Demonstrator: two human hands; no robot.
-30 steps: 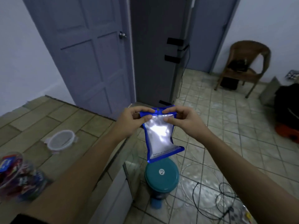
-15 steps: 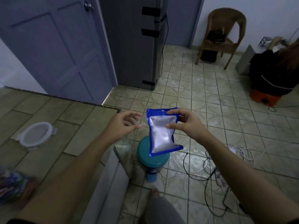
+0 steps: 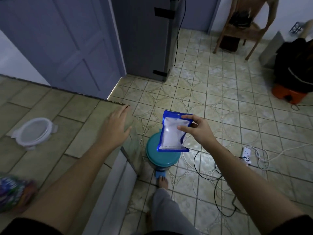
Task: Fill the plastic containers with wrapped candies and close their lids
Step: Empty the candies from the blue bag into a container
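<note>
Your right hand (image 3: 198, 133) pinched the blue pouch (image 3: 169, 134) directly above the teal bin (image 3: 162, 157), your left hand (image 3: 115, 131) hovered flat and empty left of it, and the candy container (image 3: 15, 192), farther left, appeared filled but unlidded.

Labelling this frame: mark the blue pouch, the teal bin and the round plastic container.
blue pouch (image 3: 171, 133): head view, middle of its pale panel.
teal bin (image 3: 162, 158): head view, its lid.
round plastic container (image 3: 34, 131): head view, centre of its top.

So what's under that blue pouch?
A teal bin on the tiled floor, lid shut. The pouch hides part of its lid; its inside can't be seen.
</note>
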